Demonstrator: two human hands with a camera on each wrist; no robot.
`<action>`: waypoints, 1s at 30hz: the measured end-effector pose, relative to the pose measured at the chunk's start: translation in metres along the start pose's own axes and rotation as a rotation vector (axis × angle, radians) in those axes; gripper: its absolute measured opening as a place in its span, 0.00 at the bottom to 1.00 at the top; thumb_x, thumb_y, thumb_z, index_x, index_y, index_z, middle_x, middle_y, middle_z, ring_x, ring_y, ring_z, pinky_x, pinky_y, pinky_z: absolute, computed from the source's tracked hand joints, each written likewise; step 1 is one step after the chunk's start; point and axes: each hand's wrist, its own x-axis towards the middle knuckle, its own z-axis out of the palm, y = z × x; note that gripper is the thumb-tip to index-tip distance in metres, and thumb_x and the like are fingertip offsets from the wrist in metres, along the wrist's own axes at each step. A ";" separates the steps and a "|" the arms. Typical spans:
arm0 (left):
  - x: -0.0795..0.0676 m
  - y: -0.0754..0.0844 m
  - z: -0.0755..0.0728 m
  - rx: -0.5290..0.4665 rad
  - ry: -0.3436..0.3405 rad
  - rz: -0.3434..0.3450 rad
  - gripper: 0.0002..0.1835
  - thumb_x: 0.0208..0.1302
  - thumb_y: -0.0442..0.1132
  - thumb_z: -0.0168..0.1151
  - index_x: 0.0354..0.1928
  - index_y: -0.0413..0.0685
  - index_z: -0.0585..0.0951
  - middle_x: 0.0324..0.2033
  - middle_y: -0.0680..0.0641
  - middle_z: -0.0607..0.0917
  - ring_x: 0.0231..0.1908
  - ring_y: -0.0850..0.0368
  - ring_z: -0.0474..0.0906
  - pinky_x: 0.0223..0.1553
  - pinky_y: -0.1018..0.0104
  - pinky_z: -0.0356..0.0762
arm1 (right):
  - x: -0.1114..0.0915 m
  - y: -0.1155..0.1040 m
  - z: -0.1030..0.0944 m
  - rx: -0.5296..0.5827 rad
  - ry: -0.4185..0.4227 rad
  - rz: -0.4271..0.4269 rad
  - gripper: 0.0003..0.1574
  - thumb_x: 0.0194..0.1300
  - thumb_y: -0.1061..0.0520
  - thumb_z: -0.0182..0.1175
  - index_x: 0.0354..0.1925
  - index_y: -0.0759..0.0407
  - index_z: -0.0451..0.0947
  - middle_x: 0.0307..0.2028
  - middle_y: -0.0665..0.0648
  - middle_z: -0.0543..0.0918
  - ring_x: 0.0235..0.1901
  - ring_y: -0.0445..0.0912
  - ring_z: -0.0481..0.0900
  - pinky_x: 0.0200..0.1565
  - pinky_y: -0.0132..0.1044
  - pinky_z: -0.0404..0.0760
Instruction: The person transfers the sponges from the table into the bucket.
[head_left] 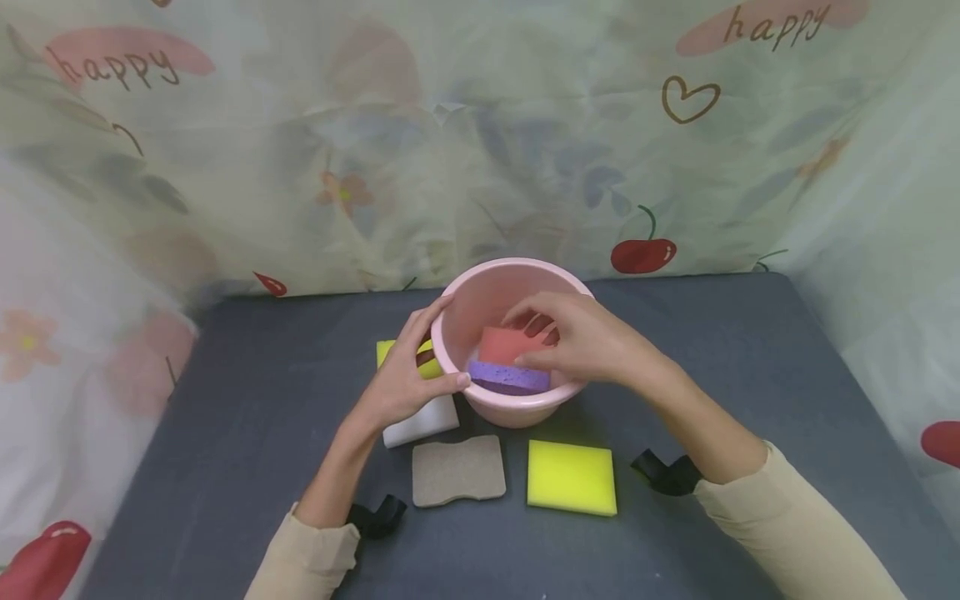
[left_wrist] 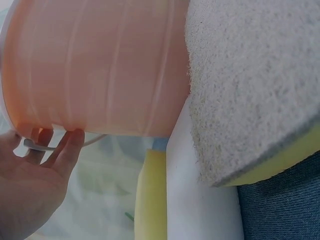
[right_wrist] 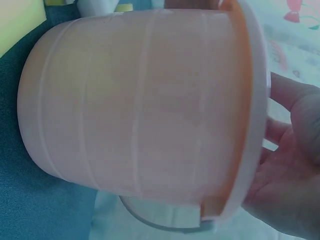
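A pink bucket [head_left: 517, 413] stands upright near the table's back edge. At the left side of its rim, my left hand [head_left: 401, 375] holds on, thumb at the front of the rim and fingertips against the outer wall in the left wrist view. Inside lie a purple sponge [head_left: 508, 379] at the front and a red sponge [head_left: 498, 343] behind it. My right hand [head_left: 577, 337] reaches over the right rim and holds the red sponge between thumb and fingers. The bucket wall hides that sponge in the right wrist view, where my right hand [right_wrist: 295, 145] shows beyond the rim.
In front of the bucket lie a grey-topped sponge [head_left: 459, 472] with curved sides and a yellow sponge [head_left: 572, 477]. A white block [head_left: 422, 421] and another yellow sponge [head_left: 385, 350] sit at its left. A patterned curtain [head_left: 450, 167] hangs behind the dark table [head_left: 247, 433].
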 end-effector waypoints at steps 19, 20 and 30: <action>0.000 -0.003 -0.001 -0.008 -0.008 0.008 0.50 0.57 0.48 0.75 0.77 0.67 0.55 0.69 0.49 0.61 0.66 0.50 0.64 0.64 0.52 0.70 | -0.049 0.009 -0.011 0.131 0.185 -0.146 0.23 0.59 0.58 0.73 0.53 0.50 0.81 0.46 0.44 0.83 0.43 0.43 0.82 0.44 0.36 0.83; 0.000 -0.003 -0.001 -0.007 -0.009 0.008 0.50 0.57 0.47 0.74 0.77 0.67 0.55 0.69 0.49 0.61 0.66 0.49 0.64 0.64 0.52 0.69 | -0.052 0.010 -0.011 0.134 0.191 -0.156 0.23 0.59 0.59 0.72 0.53 0.50 0.81 0.46 0.44 0.83 0.43 0.43 0.82 0.44 0.35 0.83; 0.001 -0.001 -0.001 0.004 -0.004 0.004 0.50 0.56 0.50 0.74 0.77 0.68 0.55 0.68 0.50 0.62 0.65 0.51 0.65 0.64 0.52 0.70 | -0.077 0.018 -0.006 0.183 0.210 -0.174 0.29 0.56 0.63 0.74 0.56 0.52 0.80 0.48 0.44 0.83 0.45 0.42 0.82 0.48 0.34 0.82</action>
